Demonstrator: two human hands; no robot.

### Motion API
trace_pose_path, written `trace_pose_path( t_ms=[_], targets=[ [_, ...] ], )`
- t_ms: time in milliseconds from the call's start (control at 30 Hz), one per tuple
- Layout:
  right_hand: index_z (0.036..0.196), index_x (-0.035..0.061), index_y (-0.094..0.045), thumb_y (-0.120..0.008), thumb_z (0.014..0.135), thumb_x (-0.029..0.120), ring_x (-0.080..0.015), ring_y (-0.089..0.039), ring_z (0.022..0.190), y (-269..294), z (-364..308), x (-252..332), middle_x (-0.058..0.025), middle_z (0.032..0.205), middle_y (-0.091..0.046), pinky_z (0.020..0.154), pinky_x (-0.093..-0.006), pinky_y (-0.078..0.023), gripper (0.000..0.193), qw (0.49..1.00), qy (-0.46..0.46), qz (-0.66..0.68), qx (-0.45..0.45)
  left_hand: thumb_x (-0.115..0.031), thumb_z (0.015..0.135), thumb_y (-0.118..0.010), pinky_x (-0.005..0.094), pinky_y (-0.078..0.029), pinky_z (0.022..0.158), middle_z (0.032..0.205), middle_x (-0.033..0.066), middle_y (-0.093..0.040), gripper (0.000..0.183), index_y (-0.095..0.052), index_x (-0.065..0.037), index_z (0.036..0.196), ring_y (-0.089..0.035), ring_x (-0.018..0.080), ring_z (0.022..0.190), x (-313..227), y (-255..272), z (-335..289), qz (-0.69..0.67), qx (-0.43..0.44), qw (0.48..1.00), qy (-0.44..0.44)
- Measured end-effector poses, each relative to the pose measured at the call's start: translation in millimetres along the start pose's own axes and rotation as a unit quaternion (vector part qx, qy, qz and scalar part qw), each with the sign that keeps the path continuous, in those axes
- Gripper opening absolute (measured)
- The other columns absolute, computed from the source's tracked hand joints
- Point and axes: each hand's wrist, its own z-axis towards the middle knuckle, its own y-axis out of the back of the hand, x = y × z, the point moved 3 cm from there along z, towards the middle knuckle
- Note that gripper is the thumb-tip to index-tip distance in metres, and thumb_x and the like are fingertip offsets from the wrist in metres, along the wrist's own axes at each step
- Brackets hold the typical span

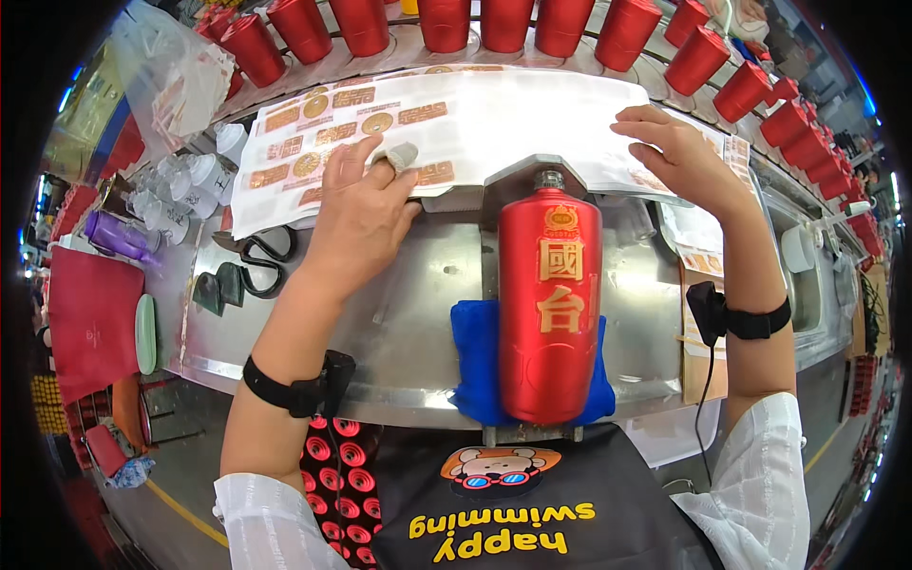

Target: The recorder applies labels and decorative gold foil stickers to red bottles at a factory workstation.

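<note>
White label sheet [494,119] — flat, gold stickers.

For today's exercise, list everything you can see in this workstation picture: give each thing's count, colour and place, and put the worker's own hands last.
Bottle: one, red with gold marks, lying in the metal jig at centre.
Cloth: one, blue, under the bottle.
Label sheet: one, white with gold-brown labels, spread across the bench behind the bottle.
Row of bottles: many, red, along the curved far edge.
Scissors: one pair, black, left of the left hand.
Caps: several, clear and white, far left.
Bench: one, bare metal.
Left hand: pressing on the label sheet.
Right hand: holding the sheet's right edge.
</note>
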Motion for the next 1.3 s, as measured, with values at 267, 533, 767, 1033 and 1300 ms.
trace_pose_path(
  t_ms=[267,533,767,1033,1300],
  targets=[
    [0.110,-0.0007,-0.064,-0.059,0.085,0.002,-0.0321,-0.061,0.100,8.8,-23.8,19.7,-0.0144,0.116,-0.061,0.086,-0.0375,-0.049,0.026,0.999,0.002,0.007,-0.032,-0.008,0.077,-0.066,0.0494,-0.034,0.103,0.097,0.0128,-0.059,0.012,-0.061,-0.005,0.087,-0.050,0.0340,0.116,-3.4,-0.3,2.9,-0.039,-0.067,0.997,-0.026],
    [0.115,0.0015,-0.063,-0.059,0.087,0.001,-0.0303,-0.062,0.103,17.6,-29.1,35.0,-0.0158,0.120,-0.060,0.085,-0.0353,-0.051,0.028,0.998,0.025,0.008,-0.063,-0.011,0.082,-0.062,0.0382,-0.043,0.085,0.088,0.0084,-0.063,0.009,-0.064,-0.004,0.086,-0.057,0.0261,0.094,30.5,19.2,3.4,-0.221,-0.116,0.966,0.069],
    [0.115,0.0040,-0.064,-0.061,0.087,0.003,-0.0252,-0.063,0.101,21.8,-12.2,82.8,-0.0130,0.121,-0.059,0.077,-0.0324,-0.053,0.028,0.973,0.093,0.078,-0.198,-0.019,0.090,-0.062,0.0284,-0.038,0.084,0.097,0.0002,-0.066,0.019,-0.065,-0.006,0.104,-0.054,0.0098,0.091,22.8,67.2,40.2,-0.682,-0.147,0.654,0.293],
    [0.110,0.0000,-0.062,-0.082,0.070,0.027,-0.0376,-0.053,0.109,33.3,-8.4,139.2,-0.0190,0.115,-0.057,0.092,-0.0441,-0.044,0.052,0.920,0.123,0.017,-0.373,-0.025,0.095,-0.051,0.0392,-0.042,0.095,0.116,0.0080,-0.058,0.037,-0.049,-0.001,0.124,-0.055,0.0235,0.107,-36.8,97.6,65.6,-0.812,-0.085,0.516,0.260],
    [0.089,0.0019,-0.062,-0.067,0.072,0.013,-0.0336,-0.048,0.115,31.7,-8.7,131.4,-0.0154,0.118,-0.054,0.079,-0.0445,-0.045,0.021,0.900,0.065,-0.072,-0.424,-0.023,0.098,-0.047,0.0408,-0.044,0.095,0.120,0.0146,-0.057,0.037,-0.047,0.001,0.126,-0.057,0.0301,0.113,-81.6,105.0,81.8,-0.858,-0.031,0.480,0.178]
  ],
)
